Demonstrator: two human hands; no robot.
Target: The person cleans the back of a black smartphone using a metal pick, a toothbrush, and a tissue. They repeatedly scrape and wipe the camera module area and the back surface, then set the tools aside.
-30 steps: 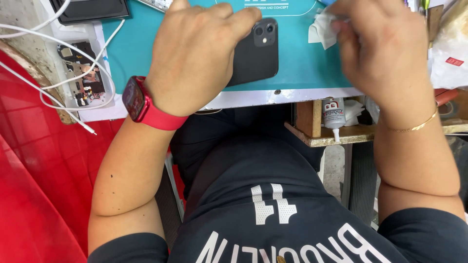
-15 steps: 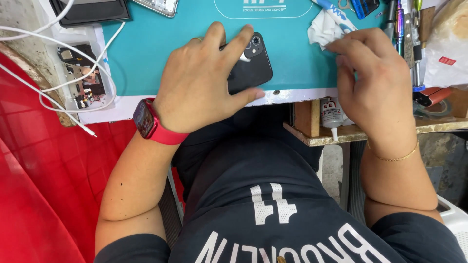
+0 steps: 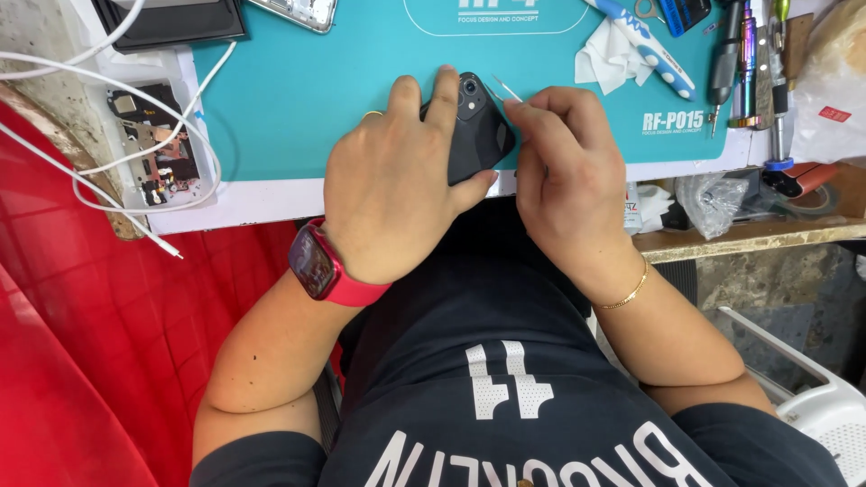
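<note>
Phone under both my hands.
My left hand (image 3: 397, 189) grips the black phone (image 3: 478, 135); my right hand (image 3: 564, 176) pinches thin tweezers (image 3: 502, 87) beside it.

Bright even light, sharp (soft shadows)

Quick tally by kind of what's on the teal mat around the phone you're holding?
Black phone under left hand: 1
Tweezers in right hand: 1
White tissue: 1
Blue-and-white tube: 1
Total: 4

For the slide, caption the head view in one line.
Left hand steadies a black phone on a teal work mat while the right hand brings thin metal tweezers to its camera corner.
</note>
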